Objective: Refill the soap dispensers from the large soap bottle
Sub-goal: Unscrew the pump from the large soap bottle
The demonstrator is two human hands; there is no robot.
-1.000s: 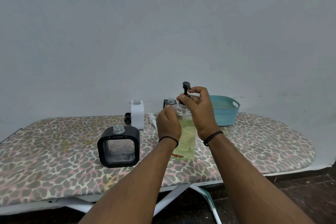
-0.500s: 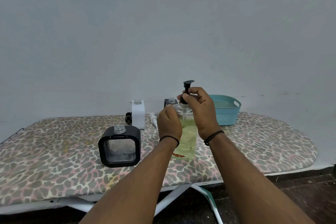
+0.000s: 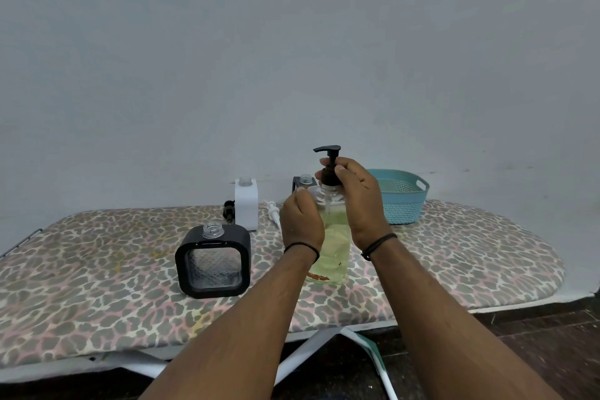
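On the leopard-print ironing board (image 3: 97, 295), the large soap bottle (image 3: 331, 253) stands upright, its label unreadable, while the left hand (image 3: 300, 224) curls around its shoulder and the right hand (image 3: 357, 201) pinches its black pump (image 3: 329, 166).

forearms bare, no sleeves | thin black band on each wrist

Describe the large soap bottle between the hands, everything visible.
The large soap bottle is clear, plastic by the look, standing upright on the leopard-print ironing board. Pale yellow-green liquid fills most of it, with a reddish mark near the base. A black pump sits at its neck, spout pointing left. The left hand grips its shoulder; the right hand pinches the pump collar. Whether the pump is screwed down cannot be told.
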